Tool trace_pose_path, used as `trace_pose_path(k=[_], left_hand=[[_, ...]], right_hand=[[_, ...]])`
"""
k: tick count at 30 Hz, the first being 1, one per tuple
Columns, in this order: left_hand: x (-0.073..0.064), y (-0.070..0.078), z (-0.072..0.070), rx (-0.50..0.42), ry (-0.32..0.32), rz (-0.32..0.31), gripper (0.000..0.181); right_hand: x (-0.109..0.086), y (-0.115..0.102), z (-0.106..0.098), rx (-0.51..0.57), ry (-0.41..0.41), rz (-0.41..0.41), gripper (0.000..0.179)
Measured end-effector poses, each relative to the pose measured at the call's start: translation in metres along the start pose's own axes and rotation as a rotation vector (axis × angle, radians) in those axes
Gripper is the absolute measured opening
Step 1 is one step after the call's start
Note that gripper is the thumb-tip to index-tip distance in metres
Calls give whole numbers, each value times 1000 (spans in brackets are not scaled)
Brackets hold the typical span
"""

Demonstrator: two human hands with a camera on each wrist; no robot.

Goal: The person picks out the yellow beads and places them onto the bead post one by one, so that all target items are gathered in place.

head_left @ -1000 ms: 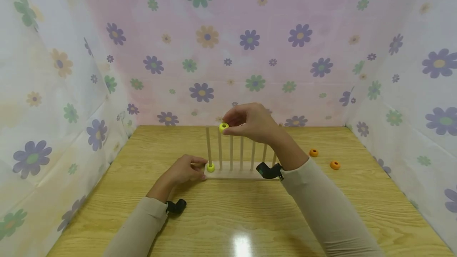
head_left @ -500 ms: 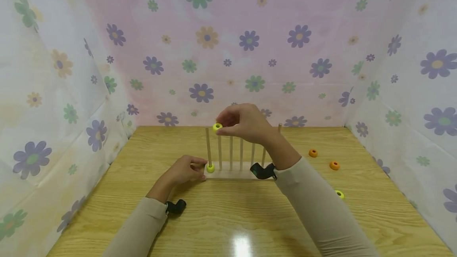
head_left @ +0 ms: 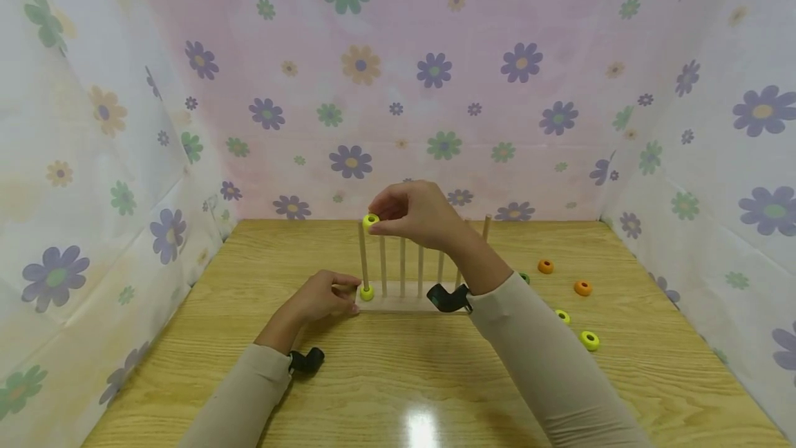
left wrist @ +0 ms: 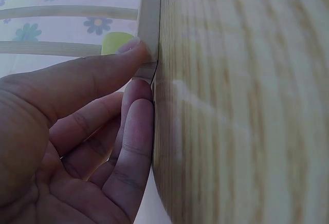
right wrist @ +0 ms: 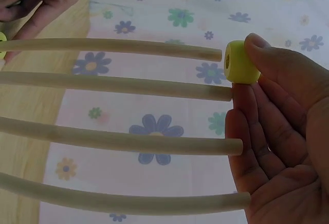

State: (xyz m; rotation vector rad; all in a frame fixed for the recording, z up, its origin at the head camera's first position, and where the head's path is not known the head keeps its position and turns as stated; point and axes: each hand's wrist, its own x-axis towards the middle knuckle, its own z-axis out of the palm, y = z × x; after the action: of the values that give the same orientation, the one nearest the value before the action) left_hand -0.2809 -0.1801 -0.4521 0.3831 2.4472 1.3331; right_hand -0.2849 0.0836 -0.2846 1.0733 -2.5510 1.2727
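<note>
A wooden peg rack stands on the table, its row of upright pegs rising from a flat base. My right hand pinches a yellow bead between thumb and fingers at the top of the leftmost peg. In the right wrist view the hole of the bead faces that peg's tip, with a slim gap between them. Another yellow bead sits at the foot of the same peg. My left hand grips the base's left end, with the thumb on its near corner.
To the right of the rack lie two orange beads, two yellow beads and a green bead partly hidden behind my right forearm. Floral cloth hangs behind the table and on both sides.
My right hand has moved left with the yellow bead, from above the second peg to the leftmost peg's top. Beads behind the right sleeve have come into view. The left hand stays put.
</note>
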Motion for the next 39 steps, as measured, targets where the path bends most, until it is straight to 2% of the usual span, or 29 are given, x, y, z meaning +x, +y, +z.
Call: trace_pose_path(k=[7, 20, 31, 39], left_hand=[[0, -1, 0, -8, 1, -4, 57], [0, 0, 0, -19, -2, -7, 56], [-1, 0, 2, -10, 9, 9, 56], [-1, 0, 1, -11, 12, 10, 56]], right_hand=[[4, -2, 7, -37, 37, -1, 25], [9, 0, 15, -2, 75, -11, 21], [11, -5, 19, 4, 95, 49, 19], [12, -4, 19, -7, 97, 57, 21]])
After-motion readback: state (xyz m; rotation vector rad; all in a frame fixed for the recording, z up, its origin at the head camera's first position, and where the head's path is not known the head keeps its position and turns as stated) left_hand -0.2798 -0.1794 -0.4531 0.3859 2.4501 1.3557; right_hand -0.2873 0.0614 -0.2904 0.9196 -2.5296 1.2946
